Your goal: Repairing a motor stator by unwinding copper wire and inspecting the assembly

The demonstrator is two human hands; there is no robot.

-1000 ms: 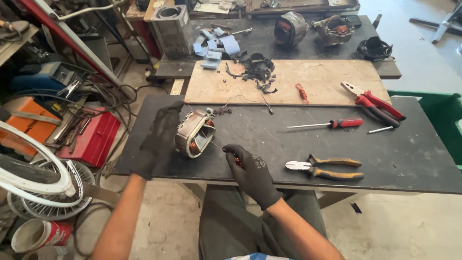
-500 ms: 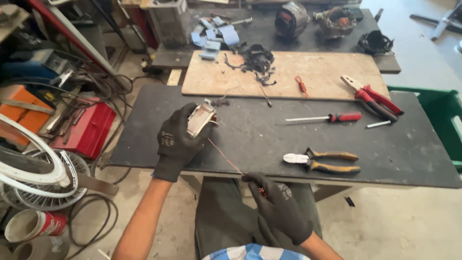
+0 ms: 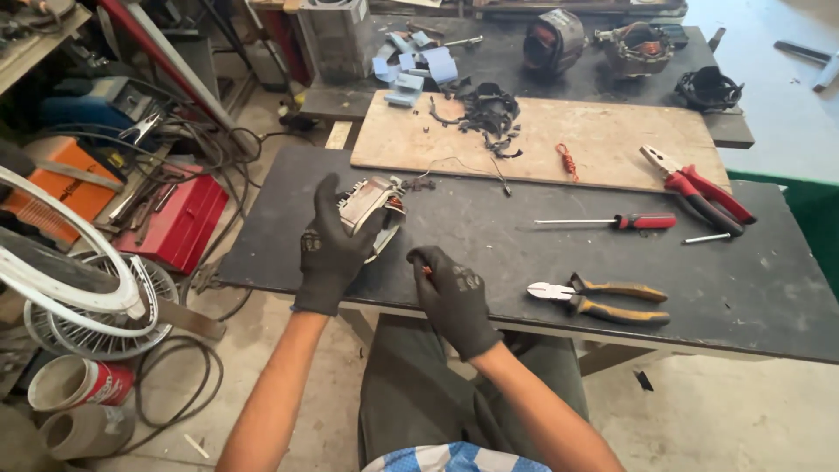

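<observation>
While the left hand point(image 3: 332, 249) clasps the stator point(image 3: 371, 210) with fingers curled round its near side, holding it tilted at the near-left part of the bench point(image 3: 769, 288), the right hand point(image 3: 450, 293) stays closed in a pinch just in front of it; what the pinch holds is too fine to tell, though a glint of reddish wire shows at the fingertips. One risk, judged from this pose, is that thin winding wire snaps or slips out of the pinch if tension rises, since gloved fingertips give little feel. Another is that the stator, resting on an edge near the bench lip, rolls or drops should the clasp loosen. Sharp lamination edges and cut wire ends could snag the knit gloves. In material, the stator is a blocky stack of grey steel sheets with copper-coloured coils and pale insulation; both gloves are black and matt. Bench surface is dark, dull and scuffed, with a pale, bare wooden board point(image 3: 612, 140) lying behind it. Cutters point(image 3: 603, 299) with brown-yellow grips lie right of the hands, a red-handled screwdriver point(image 3: 612, 222) beyond, and red-handled pliers point(image 3: 699, 190) at the board's edge. Black scraps point(image 3: 485, 114) litter the board.
</observation>
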